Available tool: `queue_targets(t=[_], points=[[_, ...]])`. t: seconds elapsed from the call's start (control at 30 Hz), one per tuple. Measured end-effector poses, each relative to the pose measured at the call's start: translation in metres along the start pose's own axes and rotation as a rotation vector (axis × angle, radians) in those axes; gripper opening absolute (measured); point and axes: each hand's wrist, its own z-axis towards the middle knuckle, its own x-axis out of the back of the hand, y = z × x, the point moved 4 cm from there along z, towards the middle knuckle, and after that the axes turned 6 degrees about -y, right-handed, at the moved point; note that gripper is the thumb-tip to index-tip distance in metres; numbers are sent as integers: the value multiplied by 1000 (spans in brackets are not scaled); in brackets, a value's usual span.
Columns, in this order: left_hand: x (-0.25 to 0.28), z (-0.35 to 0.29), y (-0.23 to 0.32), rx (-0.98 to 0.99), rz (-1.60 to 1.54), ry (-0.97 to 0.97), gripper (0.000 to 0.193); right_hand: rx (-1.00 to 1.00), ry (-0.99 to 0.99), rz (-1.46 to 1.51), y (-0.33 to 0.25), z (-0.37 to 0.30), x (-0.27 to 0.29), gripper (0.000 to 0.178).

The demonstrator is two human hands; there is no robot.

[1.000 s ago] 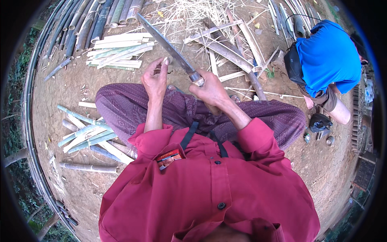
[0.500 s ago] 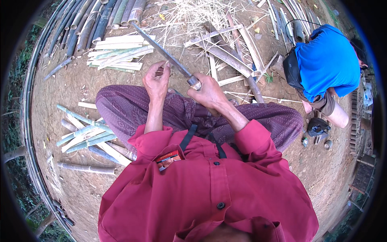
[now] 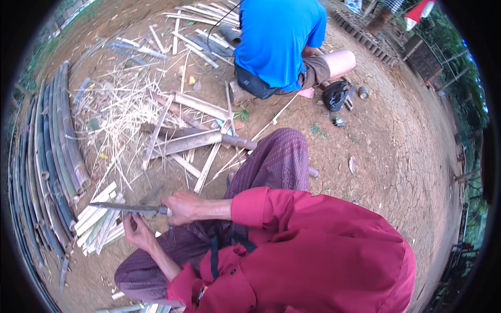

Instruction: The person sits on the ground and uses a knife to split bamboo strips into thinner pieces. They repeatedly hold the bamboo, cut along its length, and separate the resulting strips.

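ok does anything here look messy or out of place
The pale, thin bamboo shavings look untidy: they lie tangled and scattered over the brown dirt ground, while the long, round bamboo poles beside them lie roughly side by side. Nothing else stands out.

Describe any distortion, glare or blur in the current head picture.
Head view: bamboo poles bow near the left rim, corners are black; pale shavings look nearly washed out; the knife blade seems slightly soft.
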Motion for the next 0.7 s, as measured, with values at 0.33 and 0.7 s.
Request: queue_targets(t=[0.33, 0.7], points=[[15, 18, -14, 63, -40, 52, 19, -249, -187, 45, 63, 39, -52, 47], [47, 9, -30, 86, -48, 272, 19, -333, -269, -116, 97, 84, -85, 40]])
